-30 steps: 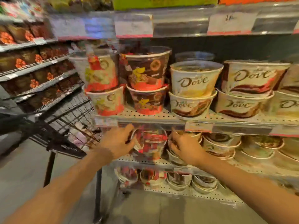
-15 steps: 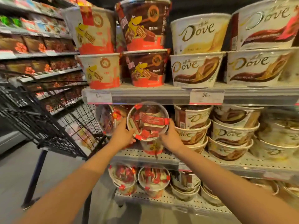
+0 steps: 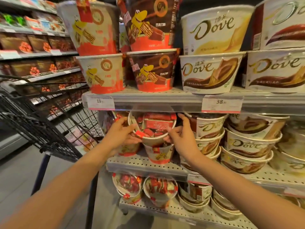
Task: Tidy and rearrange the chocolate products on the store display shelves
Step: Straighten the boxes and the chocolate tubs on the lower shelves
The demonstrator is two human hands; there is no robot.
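A clear-lidded tub of red-wrapped chocolate wafers (image 3: 152, 128) is tilted toward me on the middle shelf, resting on top of another wafer tub (image 3: 159, 154). My left hand (image 3: 119, 133) grips its left side and my right hand (image 3: 182, 134) grips its right side, fingers curled round the rim. White Dove chocolate tubs (image 3: 208, 129) stand stacked directly to the right. More wafer tubs (image 3: 153, 71) and a Dove tub (image 3: 210, 73) fill the shelf above.
A black wire shopping cart (image 3: 41, 116) stands close on the left beside the shelf unit. The upper shelf edge (image 3: 156, 103) with price tags hangs just over the held tub. The bottom shelf (image 3: 165, 209) carries further tubs. Boxed chocolates line shelves at far left.
The view has closed in on the shelves. Both hands have lifted the wafer tub slightly higher under the upper shelf edge, still gripping its two sides.
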